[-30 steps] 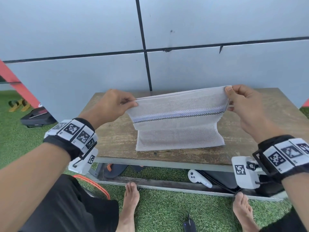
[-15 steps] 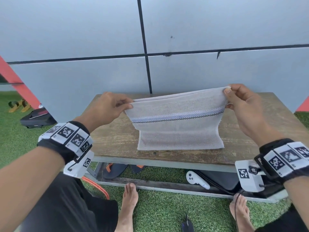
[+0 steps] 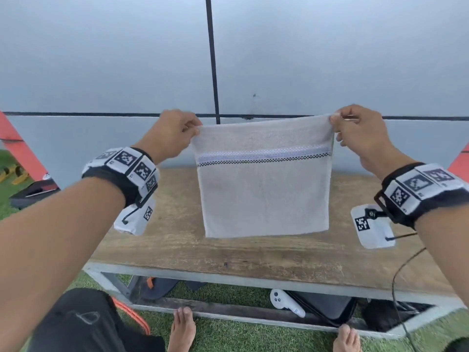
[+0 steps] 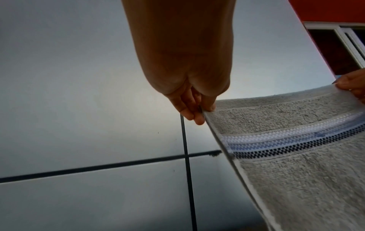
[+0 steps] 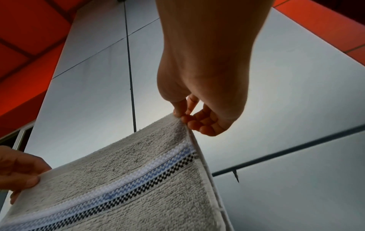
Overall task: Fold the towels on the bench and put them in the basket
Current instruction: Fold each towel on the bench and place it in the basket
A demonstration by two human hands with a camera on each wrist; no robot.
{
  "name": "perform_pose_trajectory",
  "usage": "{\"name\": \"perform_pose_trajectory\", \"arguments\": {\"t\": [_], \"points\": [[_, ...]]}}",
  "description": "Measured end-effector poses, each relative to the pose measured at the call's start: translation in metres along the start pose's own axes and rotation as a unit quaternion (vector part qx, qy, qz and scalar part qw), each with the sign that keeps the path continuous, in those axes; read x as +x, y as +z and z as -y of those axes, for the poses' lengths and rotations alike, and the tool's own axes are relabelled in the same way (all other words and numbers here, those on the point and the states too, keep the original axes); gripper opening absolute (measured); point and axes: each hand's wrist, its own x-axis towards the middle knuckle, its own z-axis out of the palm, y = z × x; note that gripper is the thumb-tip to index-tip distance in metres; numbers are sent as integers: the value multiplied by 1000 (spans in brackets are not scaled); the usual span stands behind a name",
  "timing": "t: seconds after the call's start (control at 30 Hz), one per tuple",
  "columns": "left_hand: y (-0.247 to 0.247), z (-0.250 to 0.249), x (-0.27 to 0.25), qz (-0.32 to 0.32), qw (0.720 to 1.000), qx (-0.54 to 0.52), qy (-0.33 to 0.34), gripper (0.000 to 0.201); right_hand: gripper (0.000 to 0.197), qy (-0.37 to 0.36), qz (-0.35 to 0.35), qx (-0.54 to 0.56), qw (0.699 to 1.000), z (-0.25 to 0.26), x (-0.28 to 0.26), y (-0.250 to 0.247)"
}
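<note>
A pale grey towel (image 3: 264, 194) with a white, blue and black checked stripe hangs flat in the air above the wooden bench (image 3: 228, 252). My left hand (image 3: 196, 132) pinches its top left corner, and my right hand (image 3: 335, 124) pinches the top right corner. In the left wrist view the left hand (image 4: 203, 111) holds the towel (image 4: 296, 179) by its corner between thumb and fingers. In the right wrist view the right hand (image 5: 181, 115) pinches the corner of the towel (image 5: 128, 179). The towel's bottom edge hangs free above the bench. No basket shows.
A grey panelled wall (image 3: 127, 59) stands right behind the bench. Under the bench lie a white controller (image 3: 284, 302) and dark cases. Green turf (image 3: 253, 336) and my bare feet are below. A cable (image 3: 398, 288) hangs from my right wrist.
Both hands have risen, lifting the towel off the bench. It was draped with its lower part lying on the wood; now it hangs straight and clear of the surface.
</note>
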Motion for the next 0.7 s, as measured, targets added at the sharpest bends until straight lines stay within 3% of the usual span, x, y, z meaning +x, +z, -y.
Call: {"name": "perform_pose_trajectory", "arguments": {"t": [0.17, 0.3, 0.37, 0.47, 0.53, 0.63, 0.7], "points": [[-27, -15, 23, -103, 993, -45, 36, 16, 14, -34, -30, 59, 997, 31, 18, -14], [-22, -7, 1, -93, 990, -91, 47, 12, 12, -47, 19, 69, 996, 9, -4, -29], [-9, 5, -22, -22, 994, -100, 28, 12, 13, -33, 96, 49, 994, -15, -26, -34], [18, 26, -62, 151, 986, -75, -19, 18, 9, 54, 256, 51, 964, -49, -65, -40], [31, 30, -85, 272, 961, -37, -24, 17, 24, 129, 349, 29, 928, -70, -87, -43], [62, 43, -109, 401, 913, -44, -57, 13, 16, 172, 453, -94, 870, -93, -116, -41], [82, 54, -121, 460, 882, -30, -97, 13, 17, 224, 496, -94, 834, -104, -129, -38]]}}
